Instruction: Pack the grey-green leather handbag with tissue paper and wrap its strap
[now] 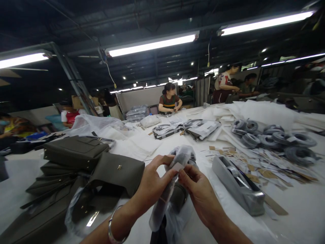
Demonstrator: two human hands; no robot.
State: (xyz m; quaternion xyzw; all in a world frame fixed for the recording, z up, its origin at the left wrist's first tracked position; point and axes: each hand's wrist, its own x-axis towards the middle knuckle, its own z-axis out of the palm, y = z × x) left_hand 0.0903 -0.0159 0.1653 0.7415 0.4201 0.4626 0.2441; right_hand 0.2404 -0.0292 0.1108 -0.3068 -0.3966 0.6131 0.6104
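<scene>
1. A dim workshop under long strip lights; a wide white table point(299, 203) runs from here to the far end, where other people sit or stand at their own work.
2. The person's two hands meet over the near edge of the table, fingertips almost touching.
3. The left hand point(152, 184) is closed round a plastic-wrapped bundle point(177, 162), thumb on top; a metal bangle point(111, 227) sits on that wrist.
4. The right hand point(200, 196) pinches a small pale tab point(177, 166) against the wrap, thumb and forefinger together on it. It may be tape or a paper label; the view is too blurred to say.
5. The bundle stands between the hands, its wrap trailing down toward the person, with something dark inside.
6. Left of the hands lie olive bags point(76, 152), stacked and partly overlapping, the nearest one half in a clear sleeve.
7. Just right of the hands sits a grey tape dispenser point(237, 186), with paper scraps point(269, 166) strewn beside it.
8. Beyond those, grey coils point(274, 139) are heaped on white cloth, well apart from the hands.
</scene>
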